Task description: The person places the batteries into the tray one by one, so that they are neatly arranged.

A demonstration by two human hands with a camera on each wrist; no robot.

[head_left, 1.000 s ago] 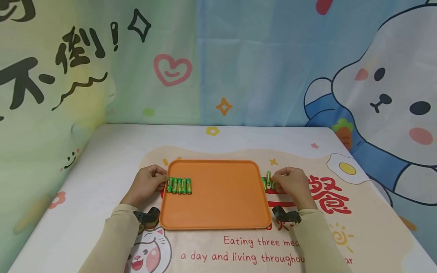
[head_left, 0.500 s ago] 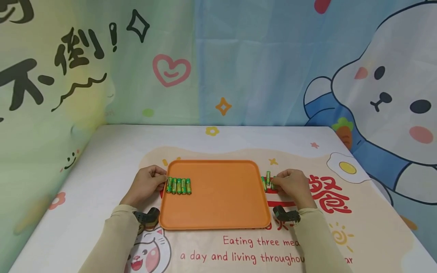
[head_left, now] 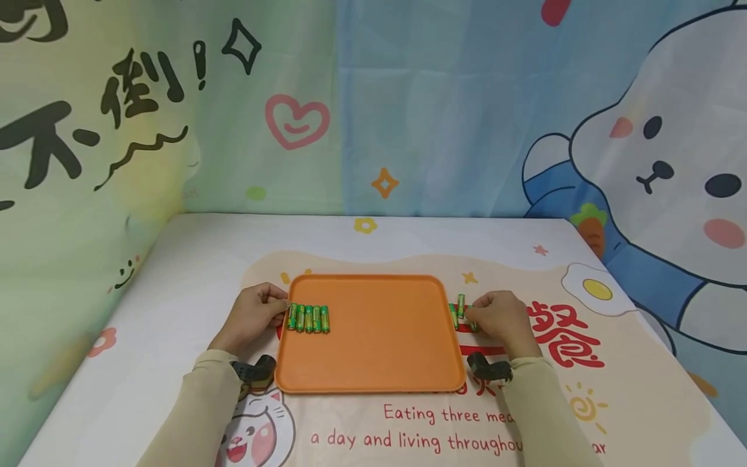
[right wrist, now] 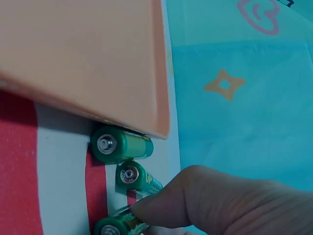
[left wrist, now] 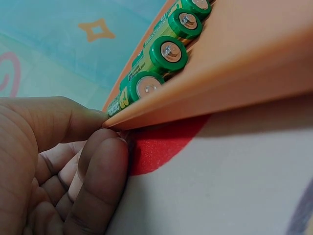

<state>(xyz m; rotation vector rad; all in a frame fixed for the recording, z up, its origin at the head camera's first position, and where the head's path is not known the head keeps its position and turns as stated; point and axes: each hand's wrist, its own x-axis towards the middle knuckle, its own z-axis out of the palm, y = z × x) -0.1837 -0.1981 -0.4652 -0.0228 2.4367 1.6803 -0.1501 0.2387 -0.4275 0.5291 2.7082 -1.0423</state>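
An orange tray [head_left: 379, 344] lies on the table, with a row of several green batteries [head_left: 308, 319] standing side by side along its left part. My left hand [head_left: 251, 316] pinches the tray's left rim between thumb and fingers, right beside the end battery [left wrist: 146, 85]. Just off the tray's right edge are three loose green batteries. One battery [right wrist: 115, 144] lies along the tray wall, and a second battery [right wrist: 132, 175] is next to it. My right hand [head_left: 503, 319] holds the third battery [right wrist: 115, 227], thumb on its side; its other fingers are mostly hidden in the right wrist view.
A printed cloth [head_left: 443, 415] with red lettering and cartoon figures covers the table. Behind it hangs a patterned backdrop [head_left: 408, 117]. Each wrist wears a dark camera mount, such as the right mount [head_left: 489, 368], near the tray's sides.
My right hand and the battery at its fingers have shifted slightly right, away from the other two loose batteries. My left hand stays at the tray's rim.
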